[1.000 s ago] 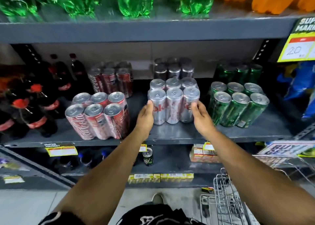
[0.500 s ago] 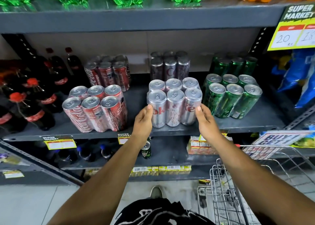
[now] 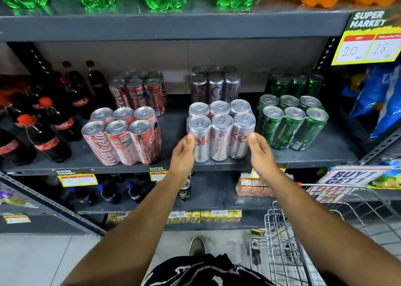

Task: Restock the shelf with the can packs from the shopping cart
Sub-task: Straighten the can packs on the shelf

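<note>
A shrink-wrapped silver can pack (image 3: 220,131) stands upright at the front of the grey middle shelf (image 3: 175,123). My left hand (image 3: 183,152) presses its lower left side and my right hand (image 3: 260,153) its lower right side, thumbs and fingertips touching the wrap. A red can pack (image 3: 123,137) stands to its left and a green can pack (image 3: 293,125) to its right. Behind each front pack stands another pack of the same colour. The wire shopping cart (image 3: 270,220) is at the lower right; its inside is mostly out of view.
Dark cola bottles (image 3: 43,134) fill the shelf's left end. Green and orange bottles line the shelf above. Blue snack bags (image 3: 377,99) hang at the right. The lower shelf holds small bottles, a single can (image 3: 184,190) and cartons. A price sign (image 3: 366,45) juts out top right.
Both hands have slid a little lower along the silver pack's sides. The pack stays in the same spot on the shelf. The view has shifted slightly.
</note>
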{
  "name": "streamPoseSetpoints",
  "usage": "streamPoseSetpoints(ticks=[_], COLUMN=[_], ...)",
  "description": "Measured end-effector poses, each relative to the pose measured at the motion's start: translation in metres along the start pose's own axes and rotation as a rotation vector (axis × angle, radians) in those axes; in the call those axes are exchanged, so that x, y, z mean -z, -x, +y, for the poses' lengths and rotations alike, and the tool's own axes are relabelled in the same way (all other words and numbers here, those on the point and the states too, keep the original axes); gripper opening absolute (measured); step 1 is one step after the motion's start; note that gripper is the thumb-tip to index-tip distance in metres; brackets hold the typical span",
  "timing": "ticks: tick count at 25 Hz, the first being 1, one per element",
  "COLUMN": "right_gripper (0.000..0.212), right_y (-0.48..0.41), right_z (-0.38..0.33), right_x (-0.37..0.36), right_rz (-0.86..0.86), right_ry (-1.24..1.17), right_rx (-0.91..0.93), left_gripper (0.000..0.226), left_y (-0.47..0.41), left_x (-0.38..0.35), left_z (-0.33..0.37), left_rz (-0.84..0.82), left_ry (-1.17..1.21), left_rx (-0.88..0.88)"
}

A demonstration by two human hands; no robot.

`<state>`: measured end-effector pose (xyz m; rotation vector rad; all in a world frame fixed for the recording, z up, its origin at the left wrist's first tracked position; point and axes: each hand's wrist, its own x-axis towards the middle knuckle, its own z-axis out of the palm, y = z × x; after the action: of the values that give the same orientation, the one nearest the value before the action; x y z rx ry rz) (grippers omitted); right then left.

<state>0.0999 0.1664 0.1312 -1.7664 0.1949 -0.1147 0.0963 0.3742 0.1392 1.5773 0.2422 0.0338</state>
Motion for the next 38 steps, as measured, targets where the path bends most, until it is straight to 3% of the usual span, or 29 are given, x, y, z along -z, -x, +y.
streamPoseSetpoints(ticks=[5,10,13,16,18,21,23,27,30,34,36,38], right_gripper=[0.018,0.045,0.027,0.021,0.038,0.056,0.045,0.041,0.053,0.066,0.07,0.072], right_y=[0.006,0.006,0.009,0.012,0.013,0.008,0.005,-0.008,-0.026,-0.054,-0.064,-0.073], right_z=[0.002,0.008,0.005,-0.002,-0.007,-0.028,-0.043,-0.048,-0.042,-0.027,-0.019,-0.013], right_x=[0.001,0.005,0.004,0.006,0.012,0.026,0.044,0.092,0.127,0.161,0.166,0.166], right_rz=[-0.032,-0.053,-0.049,-0.127,-0.191,0.022,0.219,0.471,0.506,0.404,0.364,0.345], right_ry=[-0.027,-0.003,0.033,0.118,0.204,0.449,0.512,0.543,0.446,0.335,0.275,0.202], right_rx=[0.022,0.026,0.012,0.042,0.076,0.208,0.334,0.37,0.201,-0.018,-0.049,-0.061], left_gripper=[0.035,0.042,0.047,0.039,0.027,0.049,0.059,0.059,0.058,0.06,0.062,0.063], left_y=[0.002,0.004,0.006,0.008,0.008,0.008,0.009,0.017,0.013,-0.006,-0.013,-0.016], left_x=[-0.003,-0.005,-0.007,-0.006,-0.006,-0.006,-0.016,-0.075,-0.126,-0.186,-0.21,-0.228], left_z=[-0.001,0.001,0.002,0.006,0.018,0.054,0.08,0.11,0.115,0.124,0.126,0.124], left_rz=[0.003,-0.008,0.011,0.011,0.041,0.1,0.094,-0.103,-0.243,-0.26,-0.276,-0.204], left_ry=[0.026,0.057,0.059,0.061,0.125,0.044,-0.151,-0.31,-0.194,-0.034,0.016,-0.093], left_rx=[0.02,0.039,0.054,0.07,0.063,-0.103,-0.288,-0.499,-0.331,-0.008,0.065,0.046])
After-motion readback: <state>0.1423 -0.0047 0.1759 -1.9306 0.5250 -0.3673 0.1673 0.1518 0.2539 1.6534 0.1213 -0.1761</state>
